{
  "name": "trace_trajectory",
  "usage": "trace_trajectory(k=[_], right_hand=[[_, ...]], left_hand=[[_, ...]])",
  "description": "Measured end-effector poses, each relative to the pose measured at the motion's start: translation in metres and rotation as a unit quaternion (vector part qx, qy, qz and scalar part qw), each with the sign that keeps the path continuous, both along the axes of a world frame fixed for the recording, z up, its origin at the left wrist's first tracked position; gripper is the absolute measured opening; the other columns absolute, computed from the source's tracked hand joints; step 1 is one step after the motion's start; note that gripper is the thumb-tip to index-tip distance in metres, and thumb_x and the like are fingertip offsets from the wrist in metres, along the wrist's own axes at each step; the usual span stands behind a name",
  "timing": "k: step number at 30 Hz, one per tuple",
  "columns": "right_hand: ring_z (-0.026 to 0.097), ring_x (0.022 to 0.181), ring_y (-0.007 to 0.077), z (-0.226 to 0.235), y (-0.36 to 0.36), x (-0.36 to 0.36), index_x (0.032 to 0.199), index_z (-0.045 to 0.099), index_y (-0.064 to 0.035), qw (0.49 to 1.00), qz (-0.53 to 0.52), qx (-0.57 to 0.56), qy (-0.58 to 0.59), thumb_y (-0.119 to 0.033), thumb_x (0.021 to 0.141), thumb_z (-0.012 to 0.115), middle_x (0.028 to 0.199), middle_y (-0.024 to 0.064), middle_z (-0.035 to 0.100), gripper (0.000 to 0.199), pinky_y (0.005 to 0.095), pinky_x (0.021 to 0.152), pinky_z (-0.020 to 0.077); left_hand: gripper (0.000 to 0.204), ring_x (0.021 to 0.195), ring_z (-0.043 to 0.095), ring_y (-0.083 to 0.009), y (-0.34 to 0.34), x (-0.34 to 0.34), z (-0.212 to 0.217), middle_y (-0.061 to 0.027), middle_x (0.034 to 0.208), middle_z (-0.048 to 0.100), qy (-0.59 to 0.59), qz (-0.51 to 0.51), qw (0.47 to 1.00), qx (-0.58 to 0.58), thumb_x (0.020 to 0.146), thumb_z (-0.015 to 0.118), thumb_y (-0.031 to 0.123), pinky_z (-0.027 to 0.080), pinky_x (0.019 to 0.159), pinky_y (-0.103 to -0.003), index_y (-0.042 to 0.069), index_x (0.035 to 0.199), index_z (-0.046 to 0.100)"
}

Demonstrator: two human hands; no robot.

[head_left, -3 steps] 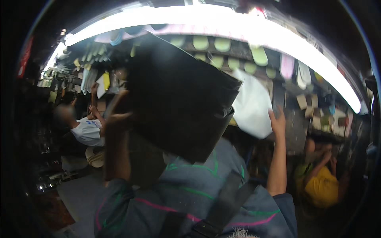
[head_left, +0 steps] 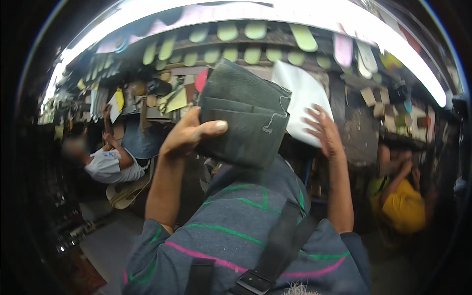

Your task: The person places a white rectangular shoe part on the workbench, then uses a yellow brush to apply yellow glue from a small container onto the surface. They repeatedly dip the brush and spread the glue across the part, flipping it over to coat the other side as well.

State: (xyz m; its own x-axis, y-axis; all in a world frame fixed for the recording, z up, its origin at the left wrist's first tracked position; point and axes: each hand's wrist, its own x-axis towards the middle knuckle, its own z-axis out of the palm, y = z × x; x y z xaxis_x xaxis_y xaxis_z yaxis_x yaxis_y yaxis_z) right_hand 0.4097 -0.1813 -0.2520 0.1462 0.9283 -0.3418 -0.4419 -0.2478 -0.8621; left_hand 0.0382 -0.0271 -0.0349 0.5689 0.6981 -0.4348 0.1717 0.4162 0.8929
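Both my hands are raised overhead. Since a moment ago the dark grey folded leather piece has dropped lower and shrunk in view, uncovering the shelf of pale green soles above it. My left hand is closed on the piece's lower left edge, thumb across its face. My right hand, fingers spread open, presses the white sheet just right of the piece.
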Motion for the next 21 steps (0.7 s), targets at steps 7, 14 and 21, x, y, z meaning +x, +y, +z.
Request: trace_trajectory(k=[7,14,21], right_hand=[[0.063,0.128,0.0194,0.088,-0.008,-0.095,0.161,0.043,-0.0009,0.981,-0.065,0.039,0.181,-0.017,0.102,0.077,0.146,0.0089,0.062,0.071,0.0358,0.113,0.0501],[0.059,0.133,0.0187,0.104,-0.017,-0.087,0.159,0.047,-0.0002,0.981,-0.144,0.058,0.117,-0.012,0.103,0.074,0.148,0.0094,0.062,0.063,0.0375,0.118,0.0454],[0.059,0.136,0.0193,0.104,-0.011,-0.087,0.162,0.044,-0.0028,0.969,-0.187,0.049,0.152,-0.01,0.103,0.073,0.149,0.0101,0.061,0.066,0.038,0.117,0.0476]], left_hand=[[0.077,0.12,0.068,-0.0243,-0.011,0.079,-0.078,-0.0157,0.136,0.067,0.01,-0.034,0.996,-0.085,0.093,0.083,0.031,0.056,0.105,-0.039,-0.004,0.152,0.049],[0.07,0.137,0.059,-0.0217,0.025,0.093,-0.104,-0.011,0.153,0.06,-0.152,-0.083,0.976,-0.131,0.108,0.068,0.038,0.045,0.118,-0.041,0.002,0.163,0.044],[0.057,0.132,0.061,-0.0203,0.055,0.108,-0.119,-0.0089,0.147,0.063,-0.183,-0.095,0.963,-0.173,0.111,0.064,0.036,0.05,0.113,-0.039,0.001,0.155,0.053]])
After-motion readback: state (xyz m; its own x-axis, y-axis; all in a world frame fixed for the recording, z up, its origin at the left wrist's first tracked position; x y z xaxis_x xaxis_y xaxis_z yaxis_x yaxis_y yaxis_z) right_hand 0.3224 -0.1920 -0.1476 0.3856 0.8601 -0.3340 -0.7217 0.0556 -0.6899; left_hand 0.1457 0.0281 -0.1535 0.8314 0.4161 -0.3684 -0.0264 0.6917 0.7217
